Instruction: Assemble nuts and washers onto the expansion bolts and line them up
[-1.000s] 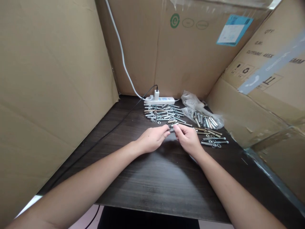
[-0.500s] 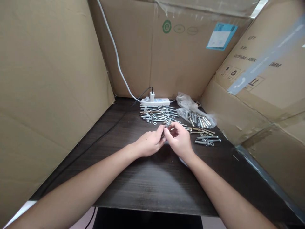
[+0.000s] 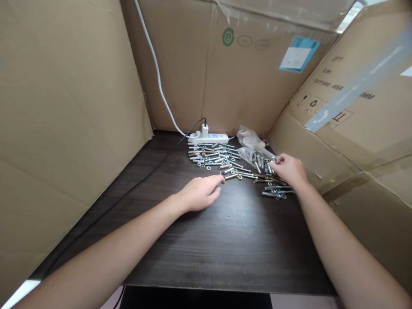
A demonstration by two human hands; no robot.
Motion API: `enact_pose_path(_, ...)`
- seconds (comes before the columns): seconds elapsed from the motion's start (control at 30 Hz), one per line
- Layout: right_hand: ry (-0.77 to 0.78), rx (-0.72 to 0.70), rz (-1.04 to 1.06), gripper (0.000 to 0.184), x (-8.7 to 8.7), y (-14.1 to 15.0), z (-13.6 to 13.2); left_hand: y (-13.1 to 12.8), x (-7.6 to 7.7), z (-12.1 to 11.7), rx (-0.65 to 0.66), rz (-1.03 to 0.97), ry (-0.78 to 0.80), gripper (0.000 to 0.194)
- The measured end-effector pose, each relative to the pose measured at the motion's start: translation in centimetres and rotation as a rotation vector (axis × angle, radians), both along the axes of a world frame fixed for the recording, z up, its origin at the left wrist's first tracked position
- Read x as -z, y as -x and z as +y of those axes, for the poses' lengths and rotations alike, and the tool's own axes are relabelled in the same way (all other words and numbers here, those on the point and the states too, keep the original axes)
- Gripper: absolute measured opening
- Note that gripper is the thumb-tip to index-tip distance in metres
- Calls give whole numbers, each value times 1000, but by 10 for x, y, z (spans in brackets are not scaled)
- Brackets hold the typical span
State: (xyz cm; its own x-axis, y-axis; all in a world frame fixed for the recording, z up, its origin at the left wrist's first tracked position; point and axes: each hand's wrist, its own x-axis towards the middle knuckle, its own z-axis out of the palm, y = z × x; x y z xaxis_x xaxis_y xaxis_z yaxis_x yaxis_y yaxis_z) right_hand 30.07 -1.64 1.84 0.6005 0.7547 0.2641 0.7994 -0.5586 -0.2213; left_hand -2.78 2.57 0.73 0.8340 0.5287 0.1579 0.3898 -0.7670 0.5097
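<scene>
My left hand (image 3: 203, 192) rests low over the dark table with its fingers stretched out and the thumb apart. Its fingertips reach the near end of a brass-coloured metal sleeve (image 3: 231, 177); I see no firm grip on it. Farther right, my right hand (image 3: 290, 169) has its thumb and fingers curled together at a heap of silver metal sleeves (image 3: 262, 163) by the clear plastic bag (image 3: 249, 139). What is between those fingers is hidden. Beside the brass sleeve lie a small washer (image 3: 240, 177) and long bolts (image 3: 246, 175).
Rows of bolts, nuts and washers (image 3: 209, 159) lie before a white power strip (image 3: 214, 138). More bolts and washers (image 3: 273, 194) sit below my right wrist. Cardboard walls (image 3: 174, 64) enclose the dark table (image 3: 206, 253). A black cable (image 3: 128, 189) crosses the left side.
My hands were together, fingering a small silver metal piece. My right hand has moved right to the heap by the bag. The left stays near the same spot, its fingers now stretched out.
</scene>
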Motion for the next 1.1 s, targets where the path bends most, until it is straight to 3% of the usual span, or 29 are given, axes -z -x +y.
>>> enact_pose_path(0.2,70,70,32,27,11,-26,10,0,0,2,-11,11,5,24)
enact_pose_path(0.5,92,32,29,31,13,-26,3,-2,7,7,20,-31,-35,16)
enact_pose_path(0.7,4,-72,43,26,-2,-5,-28,-2,12,11,40,-53,-36,17)
enact_pose_path(0.77,43,-137,52,24,-1,-1,-45,-1,12,11,41,-57,-38,16)
enact_pose_path(0.93,163,-289,-10,21,20,-12,-83,0,12,9,58,-56,-40,16)
enact_pose_path(1.1,125,-345,-112,23,41,-24,-101,-1,10,9,68,-40,-36,15)
